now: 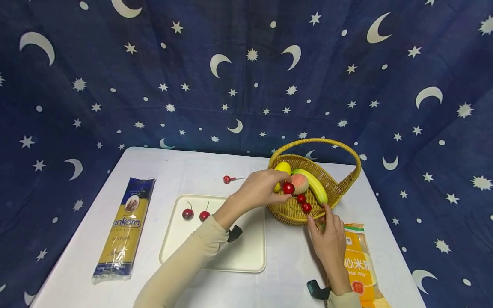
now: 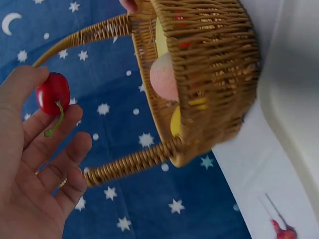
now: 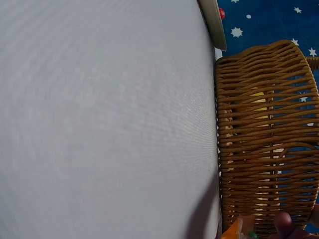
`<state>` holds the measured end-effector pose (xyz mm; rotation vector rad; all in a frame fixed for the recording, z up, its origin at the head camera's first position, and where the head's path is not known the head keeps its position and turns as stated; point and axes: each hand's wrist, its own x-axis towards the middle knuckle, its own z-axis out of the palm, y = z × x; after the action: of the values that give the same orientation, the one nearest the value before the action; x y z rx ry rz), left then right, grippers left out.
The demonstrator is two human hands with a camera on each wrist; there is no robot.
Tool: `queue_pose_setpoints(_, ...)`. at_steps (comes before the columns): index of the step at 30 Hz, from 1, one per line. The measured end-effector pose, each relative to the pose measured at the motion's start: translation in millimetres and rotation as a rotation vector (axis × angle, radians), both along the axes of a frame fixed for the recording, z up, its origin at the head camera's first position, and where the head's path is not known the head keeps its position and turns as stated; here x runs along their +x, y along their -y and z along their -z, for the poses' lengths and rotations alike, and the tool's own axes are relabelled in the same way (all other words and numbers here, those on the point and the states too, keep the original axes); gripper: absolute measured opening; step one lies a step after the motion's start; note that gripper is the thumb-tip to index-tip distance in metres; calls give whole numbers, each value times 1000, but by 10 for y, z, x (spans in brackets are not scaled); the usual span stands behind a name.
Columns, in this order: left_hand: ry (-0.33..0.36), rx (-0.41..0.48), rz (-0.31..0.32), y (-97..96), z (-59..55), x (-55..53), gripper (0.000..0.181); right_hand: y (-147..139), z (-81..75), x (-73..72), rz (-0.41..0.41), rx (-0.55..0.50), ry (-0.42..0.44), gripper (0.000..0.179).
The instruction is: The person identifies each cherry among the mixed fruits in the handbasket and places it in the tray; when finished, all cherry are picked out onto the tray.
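My left hand (image 1: 259, 188) pinches a red cherry (image 2: 54, 93) between thumb and forefinger, above the wicker basket (image 1: 283, 218). A green stem hangs from that cherry in the left wrist view; the other fingers are loosely bent. My right hand (image 1: 332, 239) holds the basket's near right rim, its thumb outside the weave and a fingertip at the top edge. Inside the basket lie a banana (image 1: 313, 186), a peach (image 1: 300, 184), a yellow fruit (image 1: 283, 167) partly hidden by my left hand, and two red cherries (image 1: 306, 208).
A cream tray (image 1: 246, 270) with two dark cherries (image 1: 188, 213) lies under my left forearm. Behind it is a red lollipop (image 1: 228, 179). A pasta packet (image 1: 125, 226) lies at far left, an orange-and-yellow food bag (image 1: 360, 265) beside my right hand.
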<state>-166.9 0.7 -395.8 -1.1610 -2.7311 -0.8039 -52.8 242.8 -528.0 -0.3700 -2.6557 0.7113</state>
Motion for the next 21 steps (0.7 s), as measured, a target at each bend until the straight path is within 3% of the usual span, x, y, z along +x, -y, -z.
queue_pose_setpoints(9, 107, 116, -108, 520, 160, 139, 34, 8, 4, 5, -9, -4, 1, 70)
queue_pose_setpoints(15, 95, 162, -231, 915, 263, 265, 30, 17, -3, 1, -18, 3, -13, 69)
queue_pose_setpoints(21, 69, 186, -341, 1278, 373, 492, 32, 17, 0, 1, -7, 5, -1, 69)
